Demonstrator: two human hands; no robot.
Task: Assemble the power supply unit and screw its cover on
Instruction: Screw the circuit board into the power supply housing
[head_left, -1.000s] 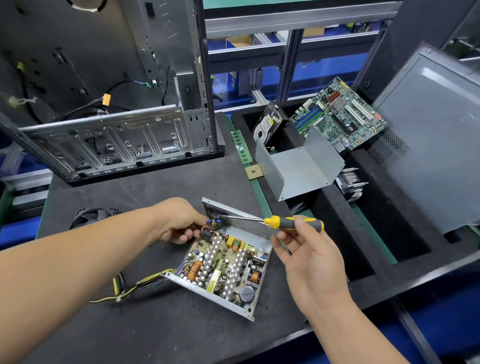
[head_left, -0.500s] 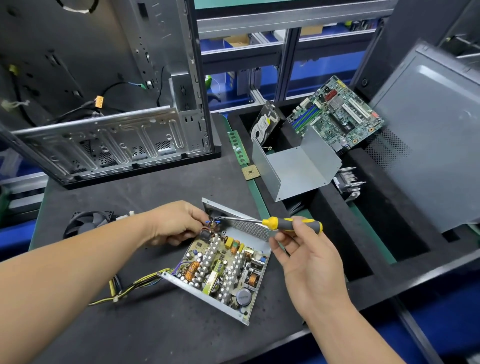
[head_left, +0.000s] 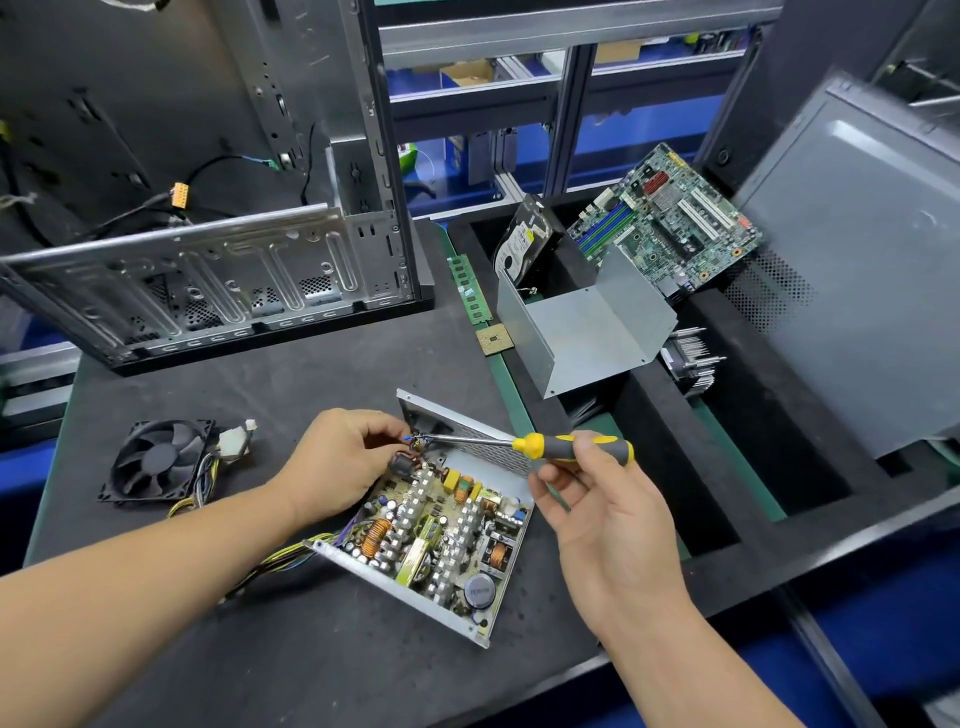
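Observation:
The open power supply unit lies on the dark mat, its circuit board exposed inside a metal base with a perforated wall. My left hand pinches something small at the board's far left corner; what it holds is hidden by the fingers. My right hand grips a yellow and grey screwdriver, held nearly level, its tip at that same corner next to the left fingers. The bent grey metal cover stands apart to the upper right, over a foam tray.
A black fan with a white connector lies at the left, its wires running to the unit. An open computer case stands behind. A RAM stick, CPU, hard drive, motherboard, heatsink and side panel sit at right.
The view has tilted so the fan at the left is now in full sight. Both hands and the screwdriver stay at the same corner of the board.

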